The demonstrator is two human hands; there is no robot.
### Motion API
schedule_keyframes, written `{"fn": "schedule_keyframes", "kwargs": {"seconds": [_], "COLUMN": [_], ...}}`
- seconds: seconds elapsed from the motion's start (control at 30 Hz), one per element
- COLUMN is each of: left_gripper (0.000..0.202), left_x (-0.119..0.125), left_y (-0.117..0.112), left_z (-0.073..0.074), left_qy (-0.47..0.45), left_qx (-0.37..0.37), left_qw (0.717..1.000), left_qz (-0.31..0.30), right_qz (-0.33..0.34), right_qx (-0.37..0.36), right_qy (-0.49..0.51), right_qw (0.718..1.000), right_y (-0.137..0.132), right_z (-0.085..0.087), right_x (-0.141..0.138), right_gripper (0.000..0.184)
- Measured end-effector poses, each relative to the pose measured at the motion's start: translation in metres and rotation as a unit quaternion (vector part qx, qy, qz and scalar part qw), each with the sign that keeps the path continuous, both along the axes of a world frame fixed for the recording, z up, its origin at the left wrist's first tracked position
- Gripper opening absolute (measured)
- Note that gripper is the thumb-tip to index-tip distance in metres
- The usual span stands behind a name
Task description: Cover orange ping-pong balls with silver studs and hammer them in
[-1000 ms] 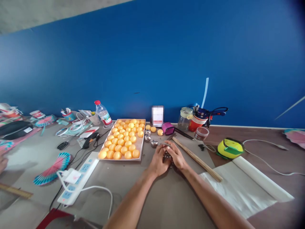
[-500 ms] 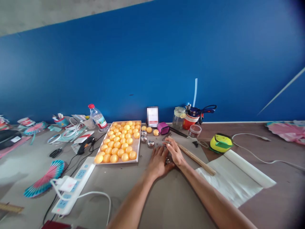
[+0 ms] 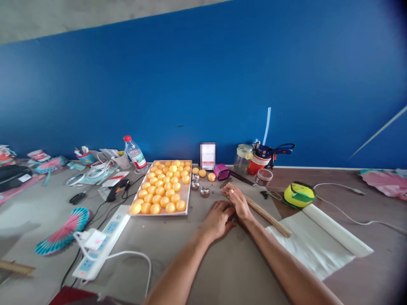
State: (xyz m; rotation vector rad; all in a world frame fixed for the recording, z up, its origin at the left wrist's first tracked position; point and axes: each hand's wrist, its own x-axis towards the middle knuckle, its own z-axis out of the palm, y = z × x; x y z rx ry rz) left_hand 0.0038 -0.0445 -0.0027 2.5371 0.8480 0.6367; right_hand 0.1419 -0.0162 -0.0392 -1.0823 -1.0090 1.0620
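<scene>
Both hands are together over the grey mat [image 3: 171, 250] in the middle of the table. My left hand [image 3: 218, 220] is curled, its bent fingertips tucked against my right hand; whatever lies beneath them is hidden. My right hand [image 3: 240, 204] rests on its edge with fingers stretched out and nothing visible in them. Foil-wrapped balls [image 3: 204, 192] lie just beyond my left hand, near a few loose orange balls [image 3: 211, 177]. A bundle of thin wooden sticks [image 3: 267, 216] runs along the right side of my right hand.
A shallow white tray [image 3: 190, 186] of orange balls stands left of the hands. Further left are a power strip [image 3: 110, 231], a paper fan [image 3: 65, 233] and a water bottle [image 3: 136, 156]. White cloth [image 3: 313, 243], a yellow-green pouch [image 3: 299, 194] and a red cup [image 3: 257, 164] are right.
My left hand's fingers have drawn in from a flatter spread to a curl. A shiny silver bit seen between the hands before is now covered. The view has shifted slightly.
</scene>
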Motion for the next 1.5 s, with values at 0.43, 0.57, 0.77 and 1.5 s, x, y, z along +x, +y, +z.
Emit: {"fn": "schedule_keyframes", "kwargs": {"seconds": [0.43, 0.57, 0.77, 1.5], "left_gripper": [0.014, 0.02, 0.017, 0.019], "left_x": [0.008, 0.009, 0.011, 0.002], "left_y": [-0.007, -0.006, -0.005, 0.02], "left_z": [-0.012, -0.015, -0.019, -0.023], "left_qy": [-0.025, -0.018, -0.016, -0.288], "left_qx": [-0.016, 0.002, 0.011, -0.19], "left_qw": [0.999, 0.999, 0.999, 0.914], "left_qz": [-0.037, -0.037, -0.042, 0.215], "right_qz": [0.026, 0.021, 0.02, 0.068], "right_qx": [-0.009, -0.005, -0.016, -0.105], "right_qy": [0.137, 0.122, 0.156, 0.067], "right_qw": [0.99, 0.992, 0.987, 0.99], "right_y": [0.008, 0.009, 0.013, 0.027], "right_z": [0.006, 0.005, 0.004, 0.053], "right_x": [0.008, 0.007, 0.007, 0.026], "right_gripper": [0.031, 0.032, 0.033, 0.025]}}
